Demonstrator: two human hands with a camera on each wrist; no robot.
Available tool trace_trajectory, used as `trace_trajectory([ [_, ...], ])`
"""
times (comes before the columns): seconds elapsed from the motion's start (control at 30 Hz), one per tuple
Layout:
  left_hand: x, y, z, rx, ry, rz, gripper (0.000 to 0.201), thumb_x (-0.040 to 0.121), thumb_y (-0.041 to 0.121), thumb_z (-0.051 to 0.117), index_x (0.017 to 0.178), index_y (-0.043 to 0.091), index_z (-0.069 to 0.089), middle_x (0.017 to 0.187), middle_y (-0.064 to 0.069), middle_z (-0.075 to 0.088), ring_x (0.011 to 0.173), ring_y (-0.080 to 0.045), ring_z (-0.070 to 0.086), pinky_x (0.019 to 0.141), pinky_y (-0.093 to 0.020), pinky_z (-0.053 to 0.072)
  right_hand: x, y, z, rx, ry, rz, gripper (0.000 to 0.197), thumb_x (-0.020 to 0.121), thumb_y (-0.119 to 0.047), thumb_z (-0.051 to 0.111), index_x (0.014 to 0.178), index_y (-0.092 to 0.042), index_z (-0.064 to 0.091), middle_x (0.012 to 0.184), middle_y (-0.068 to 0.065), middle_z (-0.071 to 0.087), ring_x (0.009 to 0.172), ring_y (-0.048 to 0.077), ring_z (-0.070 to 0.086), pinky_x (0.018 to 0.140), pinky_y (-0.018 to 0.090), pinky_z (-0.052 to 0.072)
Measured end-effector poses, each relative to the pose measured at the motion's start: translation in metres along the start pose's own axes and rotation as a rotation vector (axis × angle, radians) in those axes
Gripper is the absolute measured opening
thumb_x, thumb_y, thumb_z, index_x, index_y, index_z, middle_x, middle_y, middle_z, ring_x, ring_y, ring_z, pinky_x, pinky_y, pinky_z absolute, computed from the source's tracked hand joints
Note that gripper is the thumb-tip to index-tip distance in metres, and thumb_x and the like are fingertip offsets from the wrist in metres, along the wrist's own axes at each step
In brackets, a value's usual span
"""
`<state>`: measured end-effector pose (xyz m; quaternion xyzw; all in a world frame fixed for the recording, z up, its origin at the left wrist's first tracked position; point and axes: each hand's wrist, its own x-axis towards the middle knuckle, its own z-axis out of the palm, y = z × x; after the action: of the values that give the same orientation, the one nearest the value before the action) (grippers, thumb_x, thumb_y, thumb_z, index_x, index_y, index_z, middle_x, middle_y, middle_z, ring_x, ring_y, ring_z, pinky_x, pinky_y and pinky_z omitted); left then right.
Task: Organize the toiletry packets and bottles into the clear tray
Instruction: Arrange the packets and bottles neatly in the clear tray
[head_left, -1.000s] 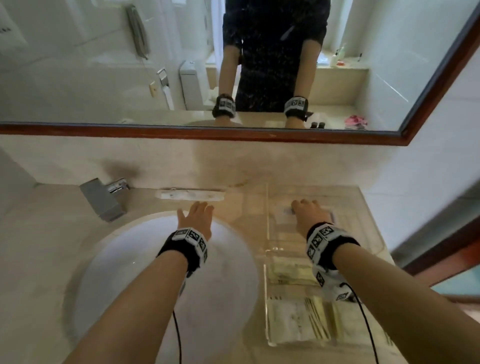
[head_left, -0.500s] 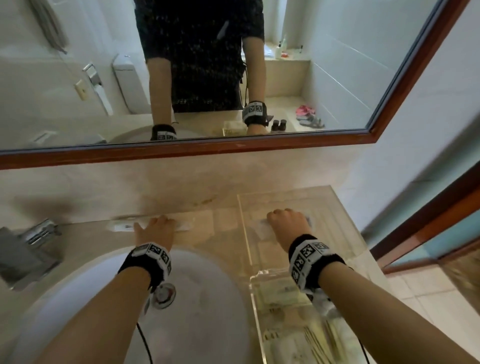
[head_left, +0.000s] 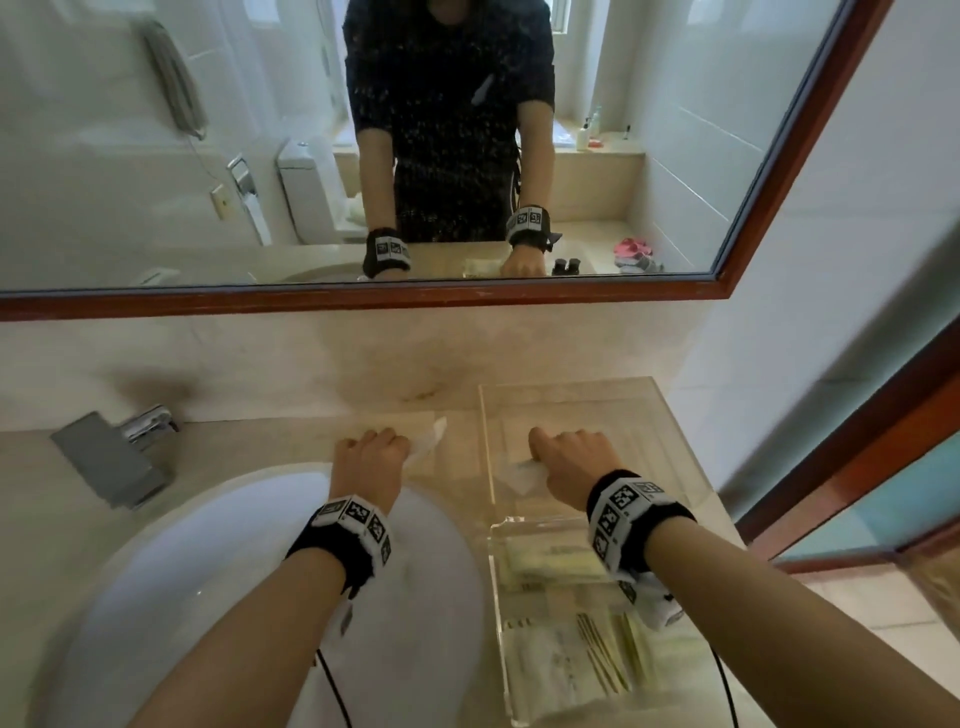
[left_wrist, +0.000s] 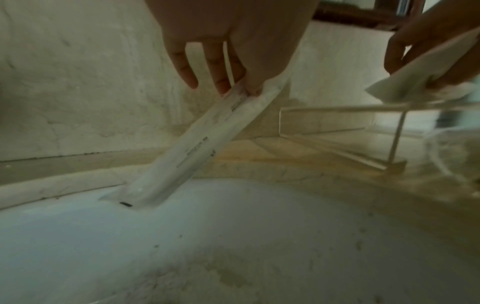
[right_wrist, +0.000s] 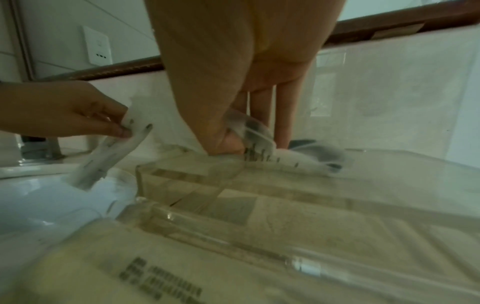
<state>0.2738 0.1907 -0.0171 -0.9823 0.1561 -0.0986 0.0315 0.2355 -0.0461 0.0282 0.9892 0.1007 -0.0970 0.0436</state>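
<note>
My left hand (head_left: 371, 452) pinches one end of a long white packet (left_wrist: 197, 144) and holds it tilted, with its lower end hanging over the sink. That packet (head_left: 428, 441) pokes out to the right of my fist in the head view. My right hand (head_left: 569, 460) pinches a small white packet (head_left: 519, 475) inside the far compartment of the clear tray (head_left: 670, 415). The same small packet (right_wrist: 262, 142) shows crumpled under my thumb in the right wrist view. Several flat packets (head_left: 556, 566) lie in the tray's near compartments.
The white sink basin (head_left: 405, 597) lies under my left arm, and the grey tap (head_left: 111, 457) stands at its left. A mirror with a brown frame (head_left: 363, 299) hangs over the beige counter (head_left: 457, 452). Two small dark bottles (head_left: 566, 266) appear only in the mirror.
My left hand has lifted the long white packet off the counter behind the sink. My right hand has closed on the small packet in the tray. The head view shifted.
</note>
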Motion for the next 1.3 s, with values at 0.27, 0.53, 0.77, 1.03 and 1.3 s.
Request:
trace_trajectory([
  [0.27,-0.037,0.029,-0.046,-0.009,0.146,-0.006,0.032,0.043,0.0,0.089,0.055,0.019,0.067,0.054,0.003,0.063,0.05,-0.02,0.063,0.05,-0.032,0.05,-0.046,0.01,-0.031,0.101,-0.073,-0.17,0.006,0.084,-0.024,0.055,0.08,-0.021,0.056,0.085,0.004,0.06,0.077,0.023,0.052,0.066,0.027,0.038],
  [0.53,-0.075,0.042,-0.068,-0.031,0.242,-0.069,0.033,0.043,0.0,0.088,0.058,0.019,0.065,0.057,0.004,0.064,0.054,-0.02,0.063,0.054,-0.03,0.049,-0.064,-0.004,0.012,-0.032,-0.03,-0.257,0.026,0.093,-0.018,0.048,0.109,-0.012,0.068,0.111,0.009,0.058,0.102,0.03,0.057,0.072,0.033,0.042],
  [0.77,-0.099,0.054,-0.079,-0.027,0.322,-0.059,0.031,0.047,0.001,0.087,0.059,0.019,0.064,0.059,0.004,0.064,0.056,-0.02,0.064,0.054,-0.029,0.05,-0.074,-0.009,0.05,-0.059,0.06,-0.186,0.029,0.096,-0.01,0.046,0.119,-0.011,0.064,0.122,0.008,0.052,0.114,0.028,0.048,0.084,0.037,0.049],
  [1.03,-0.092,0.081,-0.096,-0.083,0.351,0.055,0.029,0.05,-0.003,0.085,0.061,0.014,0.064,0.057,0.0,0.061,0.055,-0.023,0.059,0.046,-0.025,0.043,-0.088,0.001,0.043,0.098,-0.018,-0.14,0.024,0.093,-0.013,0.044,0.107,-0.007,0.063,0.106,0.01,0.052,0.102,0.031,0.057,0.082,0.037,0.046],
  [1.3,-0.063,0.14,-0.092,-0.236,0.279,0.198,0.032,0.053,-0.004,0.084,0.064,0.012,0.059,0.056,-0.001,0.053,0.033,-0.018,0.044,0.033,-0.015,0.026,-0.089,0.027,0.02,0.421,0.198,-0.034,0.028,0.09,-0.017,0.048,0.109,-0.011,0.069,0.111,0.008,0.068,0.102,0.026,0.062,0.089,0.033,0.05],
])
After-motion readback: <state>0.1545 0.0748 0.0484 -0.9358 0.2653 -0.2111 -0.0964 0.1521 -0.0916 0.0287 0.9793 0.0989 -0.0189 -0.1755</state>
